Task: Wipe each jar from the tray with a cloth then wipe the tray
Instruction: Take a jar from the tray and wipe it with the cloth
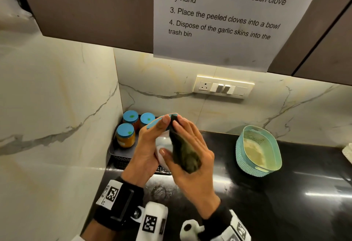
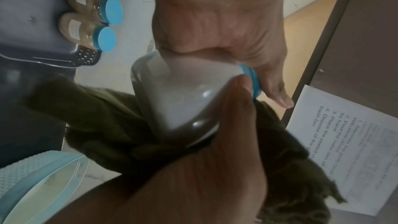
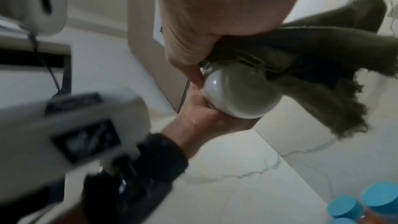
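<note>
My left hand (image 1: 150,141) grips a white jar (image 1: 162,142) with a blue lid (image 1: 156,122) and holds it tilted above the front of the grey tray (image 1: 122,157). My right hand (image 1: 207,157) holds a dark olive cloth (image 1: 184,151) against the jar's side, thumb on the glass. The left wrist view has the jar (image 2: 183,94) between both hands, with the cloth (image 2: 103,122) trailing behind it. In the right wrist view the jar's base (image 3: 239,91) faces the camera and the cloth (image 3: 312,57) wraps its far side. Three blue-lidded jars (image 1: 125,136) stand in the tray.
The tray sits in the back left corner against marble walls. A teal basket (image 1: 259,151) stands on the black counter to the right. Overhead cabinets carry a taped paper sheet (image 1: 219,16). A socket panel (image 1: 222,87) is on the back wall.
</note>
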The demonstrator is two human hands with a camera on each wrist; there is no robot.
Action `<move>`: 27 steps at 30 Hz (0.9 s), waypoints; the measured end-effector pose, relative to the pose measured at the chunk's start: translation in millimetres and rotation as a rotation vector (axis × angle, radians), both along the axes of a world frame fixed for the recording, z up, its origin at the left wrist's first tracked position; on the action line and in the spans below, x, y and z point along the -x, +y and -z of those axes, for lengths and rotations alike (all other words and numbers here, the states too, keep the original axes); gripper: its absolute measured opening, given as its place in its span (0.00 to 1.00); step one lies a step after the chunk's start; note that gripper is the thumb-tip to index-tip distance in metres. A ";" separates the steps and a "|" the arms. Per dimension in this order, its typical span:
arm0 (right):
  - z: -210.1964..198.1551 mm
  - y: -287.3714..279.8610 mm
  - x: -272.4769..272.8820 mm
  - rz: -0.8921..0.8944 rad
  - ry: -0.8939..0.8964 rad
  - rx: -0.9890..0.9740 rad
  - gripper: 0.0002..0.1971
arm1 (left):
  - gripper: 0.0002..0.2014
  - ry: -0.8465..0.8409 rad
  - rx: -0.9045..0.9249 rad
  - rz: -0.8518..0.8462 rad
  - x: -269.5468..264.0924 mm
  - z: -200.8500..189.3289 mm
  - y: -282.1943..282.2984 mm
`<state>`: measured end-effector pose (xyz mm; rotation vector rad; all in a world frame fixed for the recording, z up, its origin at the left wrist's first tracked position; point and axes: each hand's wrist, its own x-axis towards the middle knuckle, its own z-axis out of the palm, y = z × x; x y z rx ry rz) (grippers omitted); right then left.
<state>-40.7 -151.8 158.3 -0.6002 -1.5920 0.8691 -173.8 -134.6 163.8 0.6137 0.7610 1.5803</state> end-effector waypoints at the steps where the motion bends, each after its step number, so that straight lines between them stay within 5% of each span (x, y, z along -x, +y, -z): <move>1: 3.3 3.1 0.2 0.017 -0.021 -0.040 0.30 | 0.51 -0.006 0.006 -0.003 -0.3 0.1 -0.7; 5: -10.4 23.4 3.9 -0.101 0.061 0.217 0.23 | 0.43 0.042 -0.007 -0.045 -3.1 0.0 -1.7; 10: 2.4 5.9 11.2 0.047 -0.212 -0.173 0.33 | 0.57 -0.068 0.058 -0.036 7.4 -2.7 -3.2; 12: 0.1 14.6 11.5 -0.024 -0.135 -0.092 0.33 | 0.52 -0.053 0.046 -0.033 8.1 -2.8 -1.7; 16: -12.8 28.0 10.0 -0.076 0.056 0.277 0.08 | 0.39 0.031 -0.005 -0.053 7.5 -6.2 -4.4; 19: -7.0 5.6 16.7 -0.019 -0.006 0.155 0.18 | 0.33 -0.044 0.021 -0.068 18.7 -7.8 -1.6; 22: 10.8 -2.2 21.6 0.033 -0.225 -0.125 0.31 | 0.52 -0.073 0.087 -0.042 21.7 -9.6 -0.3; 27: -5.9 12.0 25.5 -0.083 0.039 0.182 0.30 | 0.37 -0.022 0.061 -0.066 19.4 -13.6 1.4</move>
